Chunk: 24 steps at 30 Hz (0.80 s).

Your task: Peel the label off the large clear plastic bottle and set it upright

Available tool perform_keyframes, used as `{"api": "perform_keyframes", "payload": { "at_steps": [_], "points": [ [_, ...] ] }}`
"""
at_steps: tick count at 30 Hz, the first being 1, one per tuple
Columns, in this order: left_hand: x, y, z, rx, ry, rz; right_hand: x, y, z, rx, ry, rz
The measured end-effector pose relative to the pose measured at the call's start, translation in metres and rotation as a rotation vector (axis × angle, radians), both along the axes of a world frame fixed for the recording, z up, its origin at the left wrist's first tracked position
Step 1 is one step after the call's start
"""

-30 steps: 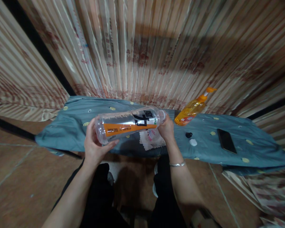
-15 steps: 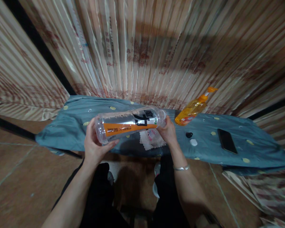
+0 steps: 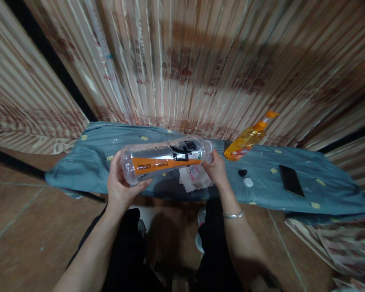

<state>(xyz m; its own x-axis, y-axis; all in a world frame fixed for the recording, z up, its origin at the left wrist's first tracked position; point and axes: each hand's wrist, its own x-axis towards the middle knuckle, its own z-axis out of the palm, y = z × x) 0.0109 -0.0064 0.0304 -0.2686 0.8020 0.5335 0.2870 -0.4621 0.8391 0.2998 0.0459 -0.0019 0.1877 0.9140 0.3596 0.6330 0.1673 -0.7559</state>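
A clear plastic bottle (image 3: pixel 167 156) with an orange and silver label lies nearly level in the air above the cloth-covered table, its neck to the right. My left hand (image 3: pixel 121 180) is closed around the bottle's base, thumb along the underside. At the neck end, my right hand (image 3: pixel 215 168) grips the bottle; some of its fingers are hidden behind it. Below the bottle sits a white scallop-edged cloth or wrapper (image 3: pixel 190 180) with pink print, partly covered from view by the bottle and right hand.
On the blue-green table cover (image 3: pixel 88 158) stands a pump bottle (image 3: pixel 245 142) of orange liquid. Right of my hand lie a small black object (image 3: pixel 242 172), a white round piece (image 3: pixel 248 182) and a black phone (image 3: pixel 291 180). A striped curtain (image 3: pixel 176 73) hangs behind the table.
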Motion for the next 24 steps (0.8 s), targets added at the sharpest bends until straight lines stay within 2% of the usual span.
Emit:
{"api": "perform_keyframes", "payload": {
  "at_steps": [10,24],
  "points": [
    [-0.0025,0.0022,-0.0063,0.079,0.020,-0.009,0.0013,0.0038,-0.0062,0.032,0.033,0.005],
    [-0.0024,0.0018,-0.0059,0.062,0.017,-0.006,0.0015,0.0040,-0.0079,0.033,0.001,-0.018]
  ]
}}
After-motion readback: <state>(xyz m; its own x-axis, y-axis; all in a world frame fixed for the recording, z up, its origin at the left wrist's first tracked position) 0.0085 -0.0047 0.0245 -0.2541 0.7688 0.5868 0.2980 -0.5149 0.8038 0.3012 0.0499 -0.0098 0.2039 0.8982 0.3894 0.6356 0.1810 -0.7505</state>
